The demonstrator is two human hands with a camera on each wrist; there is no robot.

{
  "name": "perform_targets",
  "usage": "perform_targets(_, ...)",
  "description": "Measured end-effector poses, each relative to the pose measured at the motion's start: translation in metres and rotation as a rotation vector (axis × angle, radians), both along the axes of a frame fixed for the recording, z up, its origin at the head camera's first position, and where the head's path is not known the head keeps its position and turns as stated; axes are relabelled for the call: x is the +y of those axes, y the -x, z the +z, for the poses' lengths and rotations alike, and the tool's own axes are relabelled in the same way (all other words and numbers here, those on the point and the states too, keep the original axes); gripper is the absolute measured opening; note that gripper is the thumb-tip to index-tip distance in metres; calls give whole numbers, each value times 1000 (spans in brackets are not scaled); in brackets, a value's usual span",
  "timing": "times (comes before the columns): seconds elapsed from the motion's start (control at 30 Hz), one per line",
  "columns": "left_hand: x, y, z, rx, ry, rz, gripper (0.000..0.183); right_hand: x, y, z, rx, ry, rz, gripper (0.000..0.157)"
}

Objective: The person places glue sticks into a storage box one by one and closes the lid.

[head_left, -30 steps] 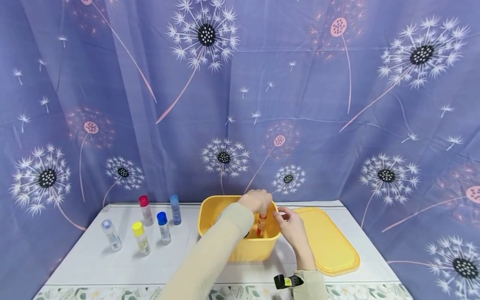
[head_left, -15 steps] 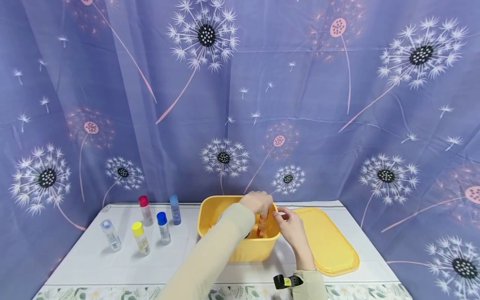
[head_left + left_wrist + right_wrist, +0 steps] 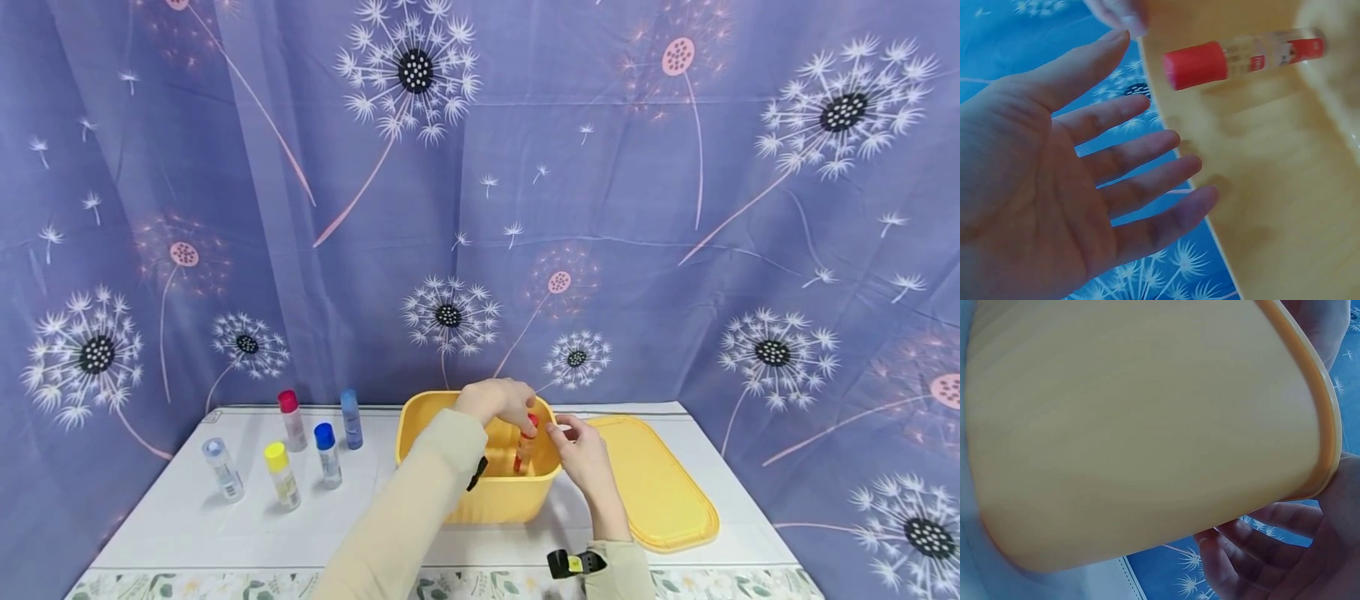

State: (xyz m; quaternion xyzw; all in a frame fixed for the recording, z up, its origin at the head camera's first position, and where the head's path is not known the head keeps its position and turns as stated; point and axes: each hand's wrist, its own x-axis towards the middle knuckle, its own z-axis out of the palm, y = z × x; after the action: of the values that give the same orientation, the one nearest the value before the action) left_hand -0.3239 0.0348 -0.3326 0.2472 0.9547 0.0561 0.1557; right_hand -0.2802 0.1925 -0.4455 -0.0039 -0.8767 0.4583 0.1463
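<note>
Left hand (image 3: 497,401) spread wide, apart from the red-capped bottle (image 3: 524,450) standing inside the yellow box (image 3: 498,502); right hand (image 3: 584,452) grips the box — careless brush or tug might topple the bottle.

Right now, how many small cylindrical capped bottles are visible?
6: red-capped bottle inside the yellow plastic box, where others may hide; pale-capped, yellow-capped, crimson-capped, dark-blue-capped and light-blue-capped bottles standing left of the box.
</note>
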Motion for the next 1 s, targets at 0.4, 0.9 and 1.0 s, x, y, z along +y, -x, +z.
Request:
perform_targets(0.4, -36, -11, 9, 2, -284, -33, 53, 0, 0, 5, -2, 7, -8, 26)
perform_targets(0.9, -104, -58, -15, 458, -694, 178, 33, -3, -1, 2, 11, 50, -4, 24)
perform_targets(1.0, -116, -65, -18, 482, -745, 217, 34, -3, -1, 1, 5, 51, -11, 24)
